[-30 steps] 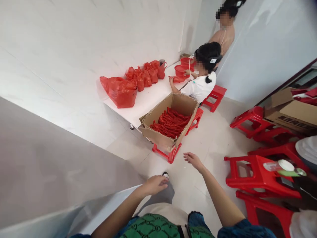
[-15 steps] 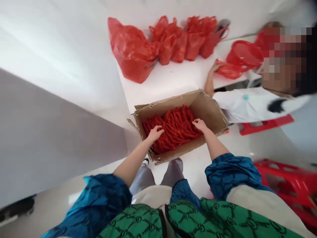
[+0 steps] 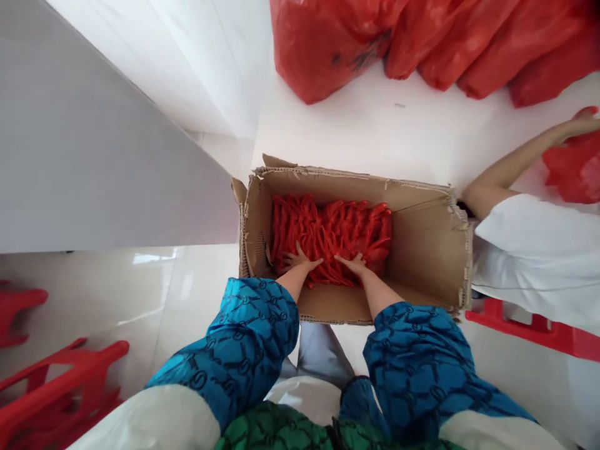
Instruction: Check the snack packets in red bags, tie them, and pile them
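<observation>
Red bundles (image 3: 330, 228), carton (image 3: 422, 244) perhaps against tabletop (image 3: 375, 137)

We take this for a small packing workroom. Landmark: the cardboard box (image 3: 419, 250), holding close rows of red plastic bundles (image 3: 330, 228). Beyond it, a white bench (image 3: 319, 137) with bulging red bags (image 3: 328, 47) lined up. Right of it, a co-worker in white (image 3: 544, 250) handling red plastic (image 3: 574, 169). Left of it, we note red stools (image 3: 77, 372) on glossy floor tiles (image 3: 201, 281).
</observation>
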{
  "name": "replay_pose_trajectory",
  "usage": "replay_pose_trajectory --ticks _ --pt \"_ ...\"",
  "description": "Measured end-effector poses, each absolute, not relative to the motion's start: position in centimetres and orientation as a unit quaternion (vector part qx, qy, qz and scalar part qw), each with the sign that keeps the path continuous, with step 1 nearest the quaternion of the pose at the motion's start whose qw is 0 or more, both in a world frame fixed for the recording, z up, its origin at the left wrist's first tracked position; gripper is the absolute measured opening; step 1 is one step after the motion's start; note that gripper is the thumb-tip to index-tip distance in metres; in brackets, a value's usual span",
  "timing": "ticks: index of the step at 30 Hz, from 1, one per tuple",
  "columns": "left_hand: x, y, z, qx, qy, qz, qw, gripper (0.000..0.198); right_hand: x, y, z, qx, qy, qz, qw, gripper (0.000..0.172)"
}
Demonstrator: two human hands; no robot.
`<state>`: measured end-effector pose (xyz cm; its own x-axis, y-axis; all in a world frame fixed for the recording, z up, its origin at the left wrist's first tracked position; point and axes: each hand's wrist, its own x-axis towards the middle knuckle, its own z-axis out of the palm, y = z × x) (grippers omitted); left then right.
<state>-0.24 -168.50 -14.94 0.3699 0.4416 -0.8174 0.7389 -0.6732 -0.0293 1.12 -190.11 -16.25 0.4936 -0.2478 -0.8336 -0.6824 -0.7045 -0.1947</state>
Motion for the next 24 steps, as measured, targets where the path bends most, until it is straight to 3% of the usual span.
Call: replay_pose_trajectory --ticks 2,6,8,12,14,24 --pt "-0.6 -169.5 -15.5 0.810 0.369 -0.423 0.172 0.131 0.8 -188.0 -17.2 -0.820 0.296 0.435 0.226 0.140" --pt "-1.2 -170.0 -16.5 0.824 0.372 -0.396 0.160 0.115 0.5 -185.1 -18.5 -0.826 0.320 0.435 0.164 0.141" --pt "-1.3 -169.9 -16.8 0.831 0.372 -0.383 0.157 0.103 0.5 -184.6 -18.8 -0.833 0.325 0.426 0.140 0.125" --pt "-1.4 -169.1 -17.1 0.849 0.346 -0.363 0.167 0.065 0.5 -185.3 -18.3 -0.848 0.306 0.413 0.124 0.060" --pt "-1.3 -168.8 -16.9 0.857 0.326 -0.359 0.176 0.052 0.8 -186.1 -17.9 -0.851 0.295 0.415 0.126 0.043" --pt "0.1 -167.3 -10.1 0.867 0.226 -0.391 0.212 0.046 3.9 -187.9 -12.3 -0.844 0.228 0.449 0.185 0.032"
